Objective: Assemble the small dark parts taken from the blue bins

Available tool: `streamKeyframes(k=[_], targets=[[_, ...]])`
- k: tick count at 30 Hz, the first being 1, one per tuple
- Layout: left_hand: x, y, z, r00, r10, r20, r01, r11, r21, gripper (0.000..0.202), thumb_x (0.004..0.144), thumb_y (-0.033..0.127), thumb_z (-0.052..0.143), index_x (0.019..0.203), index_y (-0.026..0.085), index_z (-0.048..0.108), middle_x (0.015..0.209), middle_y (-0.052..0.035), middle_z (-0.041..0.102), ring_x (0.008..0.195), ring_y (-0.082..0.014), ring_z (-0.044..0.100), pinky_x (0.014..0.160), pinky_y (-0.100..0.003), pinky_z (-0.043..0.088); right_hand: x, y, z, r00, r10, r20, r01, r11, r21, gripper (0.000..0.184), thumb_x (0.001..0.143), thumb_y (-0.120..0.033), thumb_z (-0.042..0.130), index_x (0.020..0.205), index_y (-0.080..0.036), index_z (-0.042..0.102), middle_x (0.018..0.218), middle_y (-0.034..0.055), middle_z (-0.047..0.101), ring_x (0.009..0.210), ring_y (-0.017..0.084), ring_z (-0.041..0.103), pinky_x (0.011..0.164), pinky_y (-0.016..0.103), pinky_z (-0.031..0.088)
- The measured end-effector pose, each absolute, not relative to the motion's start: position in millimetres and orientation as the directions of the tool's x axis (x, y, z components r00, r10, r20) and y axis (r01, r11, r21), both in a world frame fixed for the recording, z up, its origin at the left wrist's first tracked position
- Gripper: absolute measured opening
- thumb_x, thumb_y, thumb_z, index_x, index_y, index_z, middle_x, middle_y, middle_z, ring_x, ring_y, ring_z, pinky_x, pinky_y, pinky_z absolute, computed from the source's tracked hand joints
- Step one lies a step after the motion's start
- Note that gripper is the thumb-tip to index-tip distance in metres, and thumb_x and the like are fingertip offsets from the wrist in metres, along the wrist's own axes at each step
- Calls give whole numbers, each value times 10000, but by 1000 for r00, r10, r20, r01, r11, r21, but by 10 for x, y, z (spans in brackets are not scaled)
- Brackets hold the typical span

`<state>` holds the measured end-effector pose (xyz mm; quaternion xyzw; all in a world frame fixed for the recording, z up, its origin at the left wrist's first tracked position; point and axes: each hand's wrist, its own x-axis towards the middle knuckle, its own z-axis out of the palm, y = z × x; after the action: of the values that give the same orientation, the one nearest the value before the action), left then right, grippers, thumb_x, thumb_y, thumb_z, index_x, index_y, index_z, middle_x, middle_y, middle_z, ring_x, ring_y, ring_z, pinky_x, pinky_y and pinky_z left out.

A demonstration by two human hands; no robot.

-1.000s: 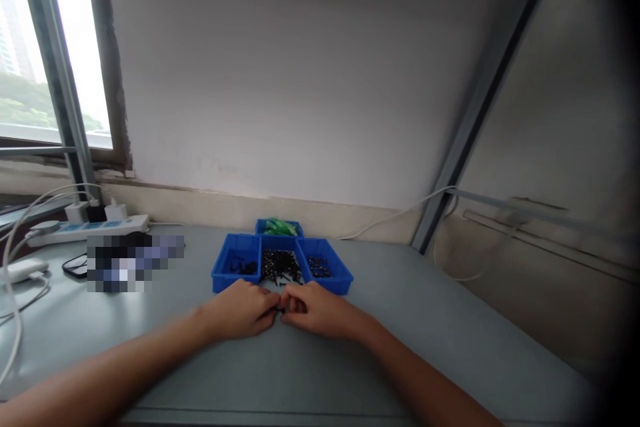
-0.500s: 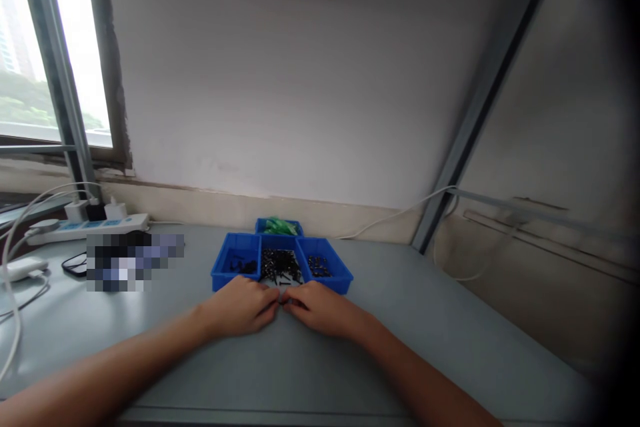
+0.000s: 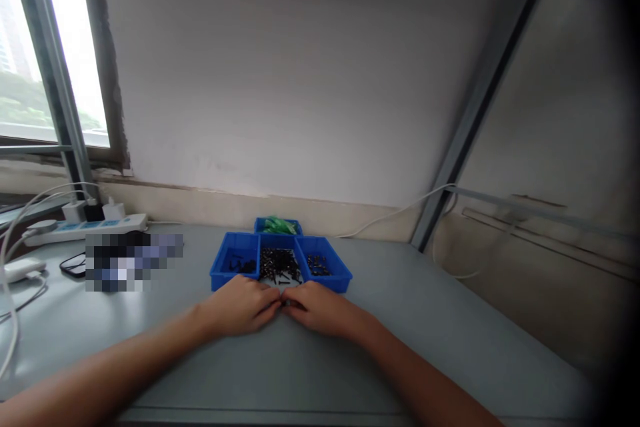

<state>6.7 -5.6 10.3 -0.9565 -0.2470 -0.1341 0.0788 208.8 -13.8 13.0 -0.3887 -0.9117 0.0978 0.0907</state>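
My left hand (image 3: 246,305) and my right hand (image 3: 320,307) meet fingertip to fingertip just in front of the blue bins. Both are closed in a pinch; whatever lies between the fingers is too small and hidden to name. Beyond them, a heap of dark screws (image 3: 281,264) fills the middle space between the left blue bin (image 3: 218,280) and the right blue bin (image 3: 342,282). Small black parts (image 3: 242,263) lie in the left bin. Little dark metallic pieces (image 3: 318,265) are spread in the right one.
Behind stands another blue bin with green plastic bags (image 3: 278,225). A white power strip (image 3: 90,228) with chargers and cables is at the left, near a blurred-out item (image 3: 133,260). The grey table (image 3: 440,333) meets a wall at the back; a metal post (image 3: 463,140) rises at the right.
The fingertips of my two hands have come slightly closer together. The bins and their contents look the same, apart from a tiny shift of the whole view.
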Motion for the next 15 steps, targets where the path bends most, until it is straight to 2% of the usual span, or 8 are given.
streamKeyframes(k=[6, 15], targets=[[61, -39, 71, 823, 505, 262, 543, -834, -100, 230, 914, 255, 380, 784, 179, 554, 657, -12, 622, 594, -165, 611, 555, -239, 431, 2118, -137, 175, -637, 761, 120, 725, 645, -242, 215, 885, -242, 445, 953, -192, 643, 859, 44, 687, 787, 177, 612, 644, 234, 371], [68, -39, 49, 832, 496, 250, 533, -839, -107, 199, 899, 253, 419, 772, 184, 556, 677, -11, 634, 613, -167, 618, 555, -236, 428, 2103, -151, 178, -620, 773, 136, 736, 633, -238, 206, 883, -289, 468, 790, -172, 611, 717, 25, 641, 659, 145, 565, 547, 219, 304]])
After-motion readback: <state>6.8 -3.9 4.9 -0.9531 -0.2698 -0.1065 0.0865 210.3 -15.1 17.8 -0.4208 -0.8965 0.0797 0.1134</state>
